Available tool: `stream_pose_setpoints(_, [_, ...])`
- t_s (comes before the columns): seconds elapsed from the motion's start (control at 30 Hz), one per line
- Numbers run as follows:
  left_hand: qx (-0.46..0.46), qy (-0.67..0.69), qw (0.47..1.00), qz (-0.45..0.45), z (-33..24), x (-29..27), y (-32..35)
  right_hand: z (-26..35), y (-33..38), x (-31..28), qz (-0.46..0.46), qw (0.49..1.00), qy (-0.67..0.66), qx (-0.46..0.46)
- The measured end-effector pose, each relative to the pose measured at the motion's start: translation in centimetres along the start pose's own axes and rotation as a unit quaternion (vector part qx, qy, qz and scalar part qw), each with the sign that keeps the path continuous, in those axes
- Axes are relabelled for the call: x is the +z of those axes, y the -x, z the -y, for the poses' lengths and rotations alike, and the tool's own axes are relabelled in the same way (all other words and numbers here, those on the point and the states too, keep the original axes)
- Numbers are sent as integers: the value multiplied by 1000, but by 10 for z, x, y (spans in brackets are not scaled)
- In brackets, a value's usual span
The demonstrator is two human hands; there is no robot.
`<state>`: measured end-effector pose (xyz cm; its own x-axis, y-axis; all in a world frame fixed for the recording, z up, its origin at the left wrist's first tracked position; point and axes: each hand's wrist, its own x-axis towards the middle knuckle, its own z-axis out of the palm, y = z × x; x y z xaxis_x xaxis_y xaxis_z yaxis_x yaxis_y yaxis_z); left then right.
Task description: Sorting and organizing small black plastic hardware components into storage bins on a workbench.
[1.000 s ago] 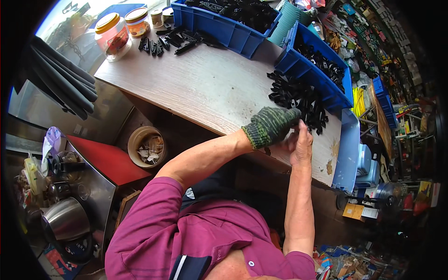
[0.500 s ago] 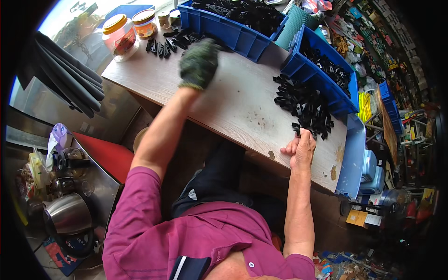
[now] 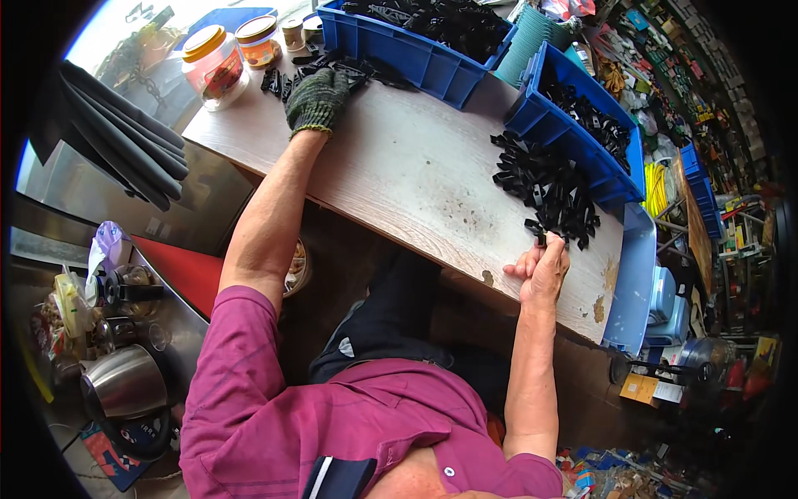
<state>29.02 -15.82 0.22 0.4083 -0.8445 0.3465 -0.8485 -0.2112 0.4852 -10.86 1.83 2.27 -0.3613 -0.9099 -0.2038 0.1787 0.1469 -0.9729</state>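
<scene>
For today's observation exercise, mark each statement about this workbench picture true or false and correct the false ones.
1. The left hand wears a knitted green work glove. True.
2. The right hand is gloved too. False: it is bare.
3. The right hand rests at the near edge of a pile of black plastic parts on the wooden table. True.
4. The left hand reaches into a blue bin. False: it lies on the scattered black parts on the tabletop beside that bin.
5. Two clear jars with orange lids stand at the far left corner of the table. True.
</scene>
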Motion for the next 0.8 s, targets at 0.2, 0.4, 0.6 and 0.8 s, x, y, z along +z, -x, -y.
stream_pose_setpoints(0.2, [136, -96, 986, -22, -8, 10, 23, -2, 1, -3, -17, 1000, -6, 6])
stream_pose_setpoints(0.4, [237, 120, 962, 60, -55, -5, 80, -4, 2, -4, -28, 999, -10, -23])
stream_pose_setpoints(0.6, [250, 420, 858, 157, -131, -5, 207, -6, 3, -1, -36, 998, -49, -16])
stream_pose_setpoints(0.8, [275, 406, 840, 231, -176, 11, 250, -13, 3, -8, -70, 996, -54, -32])
